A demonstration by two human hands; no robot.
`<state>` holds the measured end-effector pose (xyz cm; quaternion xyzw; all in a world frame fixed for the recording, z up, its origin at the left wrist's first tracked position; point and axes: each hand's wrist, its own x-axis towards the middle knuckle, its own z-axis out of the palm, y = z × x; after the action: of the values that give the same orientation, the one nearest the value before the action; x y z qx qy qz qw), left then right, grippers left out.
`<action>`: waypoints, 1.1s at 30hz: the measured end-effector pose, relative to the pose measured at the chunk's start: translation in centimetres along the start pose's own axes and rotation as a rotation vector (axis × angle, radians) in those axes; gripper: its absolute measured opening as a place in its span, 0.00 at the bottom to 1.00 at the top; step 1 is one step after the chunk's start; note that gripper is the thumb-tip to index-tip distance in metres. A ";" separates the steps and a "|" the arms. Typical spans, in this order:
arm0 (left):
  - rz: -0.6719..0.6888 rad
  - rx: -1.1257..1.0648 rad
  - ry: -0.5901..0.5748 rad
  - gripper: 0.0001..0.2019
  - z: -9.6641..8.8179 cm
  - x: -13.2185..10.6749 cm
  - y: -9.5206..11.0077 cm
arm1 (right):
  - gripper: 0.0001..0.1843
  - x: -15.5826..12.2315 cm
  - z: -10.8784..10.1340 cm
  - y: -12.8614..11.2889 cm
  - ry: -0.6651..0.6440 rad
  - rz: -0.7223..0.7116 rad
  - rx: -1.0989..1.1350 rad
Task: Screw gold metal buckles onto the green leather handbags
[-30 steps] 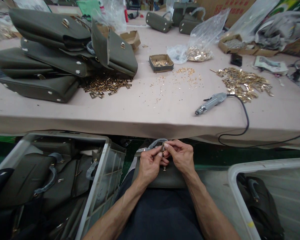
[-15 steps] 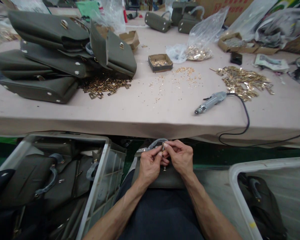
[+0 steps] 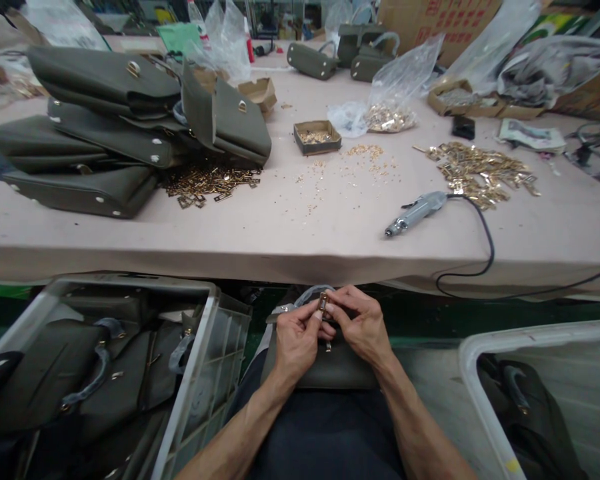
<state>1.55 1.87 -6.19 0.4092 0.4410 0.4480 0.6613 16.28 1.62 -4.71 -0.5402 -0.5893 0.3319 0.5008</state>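
Pinching a small, rectangular, dark-gold metal frame (image 3: 323, 303) in the head view, the person's left hand (image 3: 297, 339) and right hand (image 3: 359, 321) meet above an olive-green, smooth-surfaced bag (image 3: 330, 371) on the lap. The bare forearms slant inward from the lower edge, wrists apart, fingers curled. Both grips are narrow: the left thumb and fingers hold the frame's near end, the right fingertips its right side. The frame's long axis runs roughly away from the body, its far end pointing towards the pale, cloth-covered table (image 3: 260, 230).
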 end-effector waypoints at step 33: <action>0.076 0.160 0.059 0.21 0.5 -1.2 0.4 | 0.06 1.4 -1.3 -0.7 -0.102 0.073 0.078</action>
<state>1.70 0.78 -5.42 0.4637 0.4791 0.4479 0.5957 17.43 2.60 -3.32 -0.5236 -0.5807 0.3997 0.4785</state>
